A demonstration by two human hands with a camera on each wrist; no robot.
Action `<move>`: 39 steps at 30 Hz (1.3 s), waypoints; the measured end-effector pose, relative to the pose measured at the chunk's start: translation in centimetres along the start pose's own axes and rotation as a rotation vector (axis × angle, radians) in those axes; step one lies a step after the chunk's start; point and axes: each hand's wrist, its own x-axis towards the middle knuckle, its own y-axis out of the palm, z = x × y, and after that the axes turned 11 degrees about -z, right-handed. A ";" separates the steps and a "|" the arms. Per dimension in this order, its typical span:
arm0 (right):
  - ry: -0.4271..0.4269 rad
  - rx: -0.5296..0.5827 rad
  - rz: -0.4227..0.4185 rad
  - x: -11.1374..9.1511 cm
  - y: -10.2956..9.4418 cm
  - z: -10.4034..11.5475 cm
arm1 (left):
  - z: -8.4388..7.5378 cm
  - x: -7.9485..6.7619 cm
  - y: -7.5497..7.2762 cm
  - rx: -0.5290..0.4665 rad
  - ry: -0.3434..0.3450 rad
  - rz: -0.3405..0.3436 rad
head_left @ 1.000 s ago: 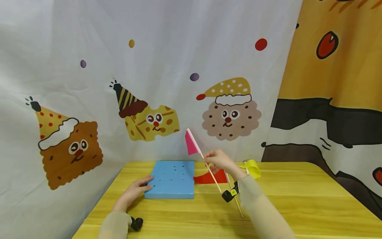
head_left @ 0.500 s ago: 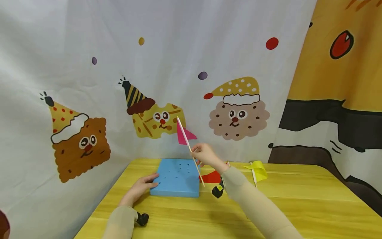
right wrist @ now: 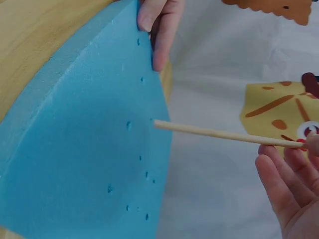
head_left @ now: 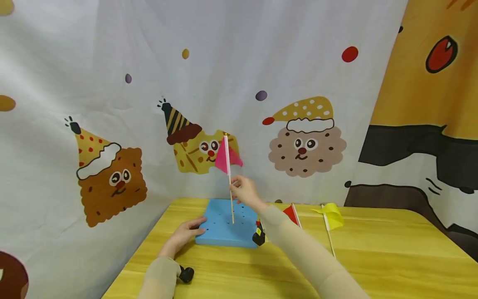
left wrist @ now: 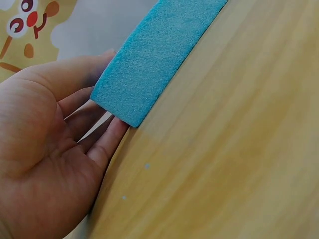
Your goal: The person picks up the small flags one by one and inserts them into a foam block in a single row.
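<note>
The pink flag point(head_left: 222, 160) was nearly upright above the blue block point(head_left: 224, 232) on the bench point(head_left: 239, 274) in the head view, its stick point(head_left: 232, 209) pinched by the right hand point(head_left: 244, 192), left of the red flag point(head_left: 291, 214) and yellow flag point(head_left: 333, 216). In the left wrist view, the left hand point(left wrist: 55, 144) touched the block's end, fingers spread. In the right wrist view, the stick's tip was near the holes point(right wrist: 128, 125).

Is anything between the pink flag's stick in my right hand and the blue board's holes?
Nothing visible is. Your right hand holds the pink flag, the lower end of its stick over the blue board. Your left hand touches the board's left edge, away from the stick, and the red flag lies to the right.
</note>
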 end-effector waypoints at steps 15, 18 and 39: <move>0.003 -0.005 -0.095 0.9 3.0 -1.4 | 0.1 0.3 0.6 0.002 -0.010 0.003; 0.005 0.002 -0.095 1.1 3.3 -1.5 | 0.0 0.3 0.5 0.003 -0.017 -0.003; 0.001 0.003 -0.065 1.7 5.2 -2.3 | -0.3 0.0 0.3 -0.033 -0.045 -0.034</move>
